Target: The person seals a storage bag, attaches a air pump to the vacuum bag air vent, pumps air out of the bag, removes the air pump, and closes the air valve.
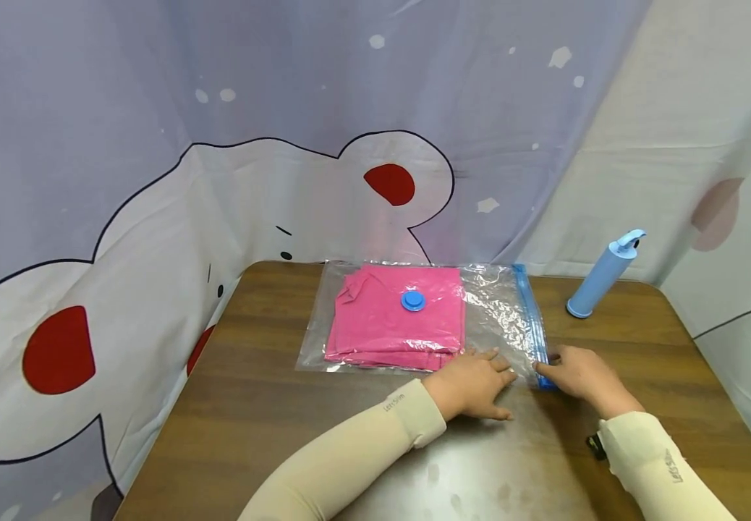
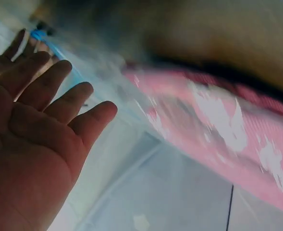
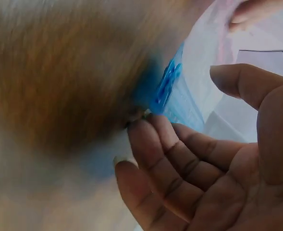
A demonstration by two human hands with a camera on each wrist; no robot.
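Observation:
A clear vacuum storage bag point(image 1: 499, 304) lies flat on the table, with a folded pink cloth point(image 1: 395, 318) inside. A round blue valve point(image 1: 413, 301) sits over the cloth, and a blue zip strip point(image 1: 530, 311) runs down the bag's right end. My left hand point(image 1: 473, 383) is spread palm down at the bag's near edge, right of the cloth; its fingers look straight in the left wrist view. At the near end of the zip strip is my right hand point(image 1: 580, 373). In the right wrist view its bent fingertips point(image 3: 143, 130) meet the blue corner, while the thumb stands apart.
A light blue hand pump point(image 1: 600, 278) stands on the table at the back right, beyond the zip strip. The wooden table point(image 1: 252, 405) reaches back to a printed curtain point(image 1: 271, 195), which also hangs along both sides.

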